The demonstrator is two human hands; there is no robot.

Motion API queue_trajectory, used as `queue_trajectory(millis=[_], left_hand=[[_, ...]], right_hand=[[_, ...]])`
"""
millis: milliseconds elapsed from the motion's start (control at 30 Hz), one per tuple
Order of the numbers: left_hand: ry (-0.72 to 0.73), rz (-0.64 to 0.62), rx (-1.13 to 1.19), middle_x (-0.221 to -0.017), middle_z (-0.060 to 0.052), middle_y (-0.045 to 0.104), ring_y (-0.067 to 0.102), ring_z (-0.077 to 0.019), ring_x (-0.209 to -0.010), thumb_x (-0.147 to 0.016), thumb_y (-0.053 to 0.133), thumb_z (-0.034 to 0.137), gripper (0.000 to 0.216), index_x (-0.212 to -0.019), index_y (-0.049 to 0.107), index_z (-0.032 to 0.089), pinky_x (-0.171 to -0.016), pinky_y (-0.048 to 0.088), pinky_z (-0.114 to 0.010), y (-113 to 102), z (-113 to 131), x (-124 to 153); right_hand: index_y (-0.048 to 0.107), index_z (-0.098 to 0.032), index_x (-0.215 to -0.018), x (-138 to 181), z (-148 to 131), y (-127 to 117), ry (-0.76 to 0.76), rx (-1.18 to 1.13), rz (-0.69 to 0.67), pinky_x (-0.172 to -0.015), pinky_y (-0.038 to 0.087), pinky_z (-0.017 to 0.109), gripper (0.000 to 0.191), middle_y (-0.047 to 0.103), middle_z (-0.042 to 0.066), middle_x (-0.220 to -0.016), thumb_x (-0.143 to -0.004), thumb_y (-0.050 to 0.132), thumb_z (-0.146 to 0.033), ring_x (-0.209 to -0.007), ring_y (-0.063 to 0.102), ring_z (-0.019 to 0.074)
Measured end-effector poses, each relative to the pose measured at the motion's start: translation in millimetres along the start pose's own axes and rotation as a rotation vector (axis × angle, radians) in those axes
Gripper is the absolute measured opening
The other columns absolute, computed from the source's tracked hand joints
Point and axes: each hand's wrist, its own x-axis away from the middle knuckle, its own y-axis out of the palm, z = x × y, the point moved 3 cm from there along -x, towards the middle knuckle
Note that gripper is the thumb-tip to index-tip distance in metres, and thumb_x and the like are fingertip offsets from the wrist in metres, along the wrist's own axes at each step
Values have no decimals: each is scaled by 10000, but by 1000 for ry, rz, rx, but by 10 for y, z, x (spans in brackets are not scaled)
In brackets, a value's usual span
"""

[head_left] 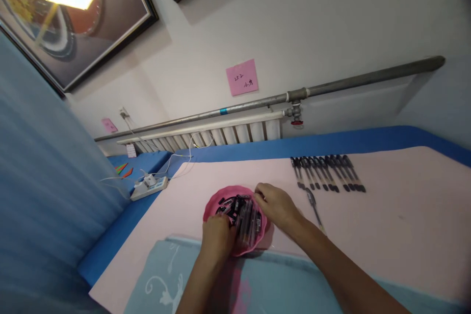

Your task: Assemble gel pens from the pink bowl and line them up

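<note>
A round pink plastic bowl (206, 206) with a wavy rim stands on the pale pink table cover. In it lie short black pen caps (231, 204) on the left and clear pen barrels (248, 225) on the right. My left hand (218, 235) reaches over the near left rim with curled fingers among the caps; its fingertips are hidden. My right hand (277, 206) is closed at the bowl's right rim, thumb and fingers together on the edge. Right of it a single pen (312, 202) lies at a slant. Farther back, several black-capped pens (324, 171) lie side by side in a row.
A light blue patterned cloth (162, 270) covers the near table edge. At the left, a white power strip (149, 188) with cables sits on a blue surface beside a blue curtain (47, 181). Behind the table run a radiator (239, 132) and a metal pipe (257, 103).
</note>
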Motion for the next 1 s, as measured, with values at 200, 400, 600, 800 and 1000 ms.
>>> queue_trajectory(millis=[200, 400, 600, 800, 1000], left_hand=[[-36, -35, 48, -806, -125, 701, 631, -247, -784, -675, 519, 176, 189, -762, 687, 163, -679, 420, -312, 96, 10, -78], [-52, 129, 236, -609, -61, 645, 583, -208, -612, -659, 523, 164, 122, -609, 626, 204, -576, 368, -287, 35, -153, -16], [-68, 261, 441, -528, 5, 577, 511, -151, -527, -641, 561, 169, 89, -560, 561, 205, -519, 312, -247, 6, -156, 32], [-58, 278, 560, -529, 13, 560, 505, -150, -522, -674, 538, 213, 97, -578, 547, 202, -526, 327, -254, 65, -87, 106], [-41, 272, 639, -571, 16, 570, 519, -142, -546, -716, 515, 278, 103, -656, 540, 198, -526, 354, -243, 153, -167, 222]], right_hand=[[569, -190, -732, -33, -30, -17, -26, 16, -3, -603, 286, 233, 163, 606, 11, -728, -820, 433, -171, -678, 521, 132], [574, -186, -750, -25, -53, -40, -39, 36, -20, -604, 290, 235, 181, 613, 20, -746, -833, 414, -178, -694, 529, 138], [598, -177, -801, -8, -110, -51, -84, 68, -77, -615, 305, 238, 214, 640, 36, -798, -847, 389, -181, -721, 543, 144], [647, -206, -712, 72, -240, -98, -218, 141, -225, -656, 296, 278, 187, 675, 41, -775, -734, 501, -91, -749, 543, 180], [670, -189, -655, 169, -387, -75, -256, 223, -277, -704, 271, 354, 212, 676, 113, -782, -693, 530, -35, -827, 514, 248]])
